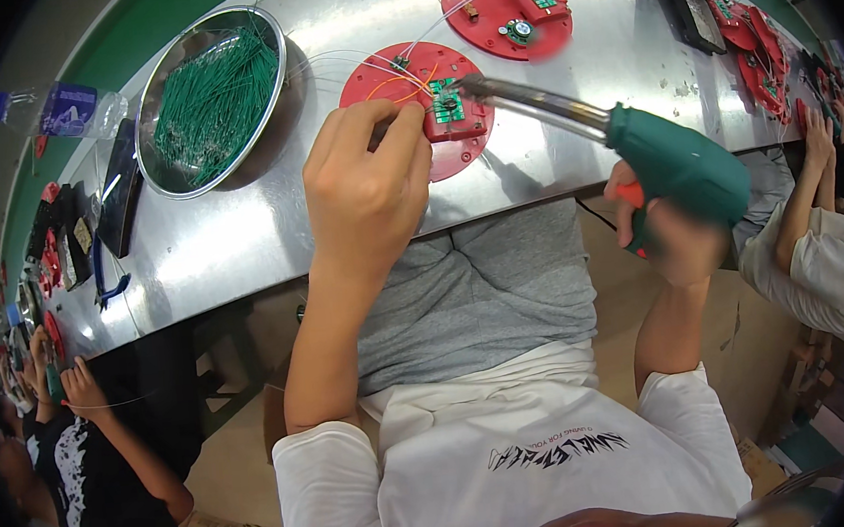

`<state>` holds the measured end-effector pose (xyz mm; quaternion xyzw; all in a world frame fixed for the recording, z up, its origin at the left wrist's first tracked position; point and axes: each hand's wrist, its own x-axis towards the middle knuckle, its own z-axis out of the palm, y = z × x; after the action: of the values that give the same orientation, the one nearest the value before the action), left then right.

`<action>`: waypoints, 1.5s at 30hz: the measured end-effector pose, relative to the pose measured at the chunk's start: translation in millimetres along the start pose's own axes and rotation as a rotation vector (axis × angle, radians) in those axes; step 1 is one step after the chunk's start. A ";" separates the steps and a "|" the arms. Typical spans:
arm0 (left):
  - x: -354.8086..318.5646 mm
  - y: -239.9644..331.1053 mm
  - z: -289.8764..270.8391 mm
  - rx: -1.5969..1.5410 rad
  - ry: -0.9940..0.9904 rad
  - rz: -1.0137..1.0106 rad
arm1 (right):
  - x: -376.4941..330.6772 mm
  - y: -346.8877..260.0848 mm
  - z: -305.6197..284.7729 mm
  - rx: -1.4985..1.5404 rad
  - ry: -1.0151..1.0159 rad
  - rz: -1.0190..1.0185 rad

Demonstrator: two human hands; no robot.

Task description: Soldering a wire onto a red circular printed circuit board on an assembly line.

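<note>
A red round plastic disc [381, 78] lies on the steel table [267, 217] and carries a small green circuit board [446, 101] with orange and white wires. My left hand [365, 188] rests at the disc's near edge, its fingertips pinched on a thin wire next to the board. My right hand [676, 236] grips a green pistol-shaped soldering gun [679, 166]. Its long metal barrel [539, 105] reaches left and the tip touches the circuit board.
A second red disc [481, 22] with a board and white wires lies farther back. A steel bowl [274, 45] of green wire pieces stands at the left, beside a plastic bottle [57, 110]. Dark trays and red parts [749, 44] sit at the right. Other people work at both sides.
</note>
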<state>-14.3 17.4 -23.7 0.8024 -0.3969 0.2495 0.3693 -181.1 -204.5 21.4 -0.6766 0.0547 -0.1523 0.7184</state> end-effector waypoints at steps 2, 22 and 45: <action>1.9 -0.4 -0.1 -0.006 0.019 0.020 | -0.2 0.2 -7.3 -0.023 0.011 -0.071; 45.1 2.4 -33.5 0.007 -0.213 0.003 | 69.5 30.0 -69.8 0.373 0.413 -0.076; 284.6 -204.9 29.5 0.970 -0.668 -0.325 | 66.2 18.6 -57.2 0.517 0.713 -0.175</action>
<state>316.6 -50.3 75.1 0.9643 -0.2050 0.0770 -0.1491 -132.0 -277.9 7.0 -0.3822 0.2015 -0.4450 0.7844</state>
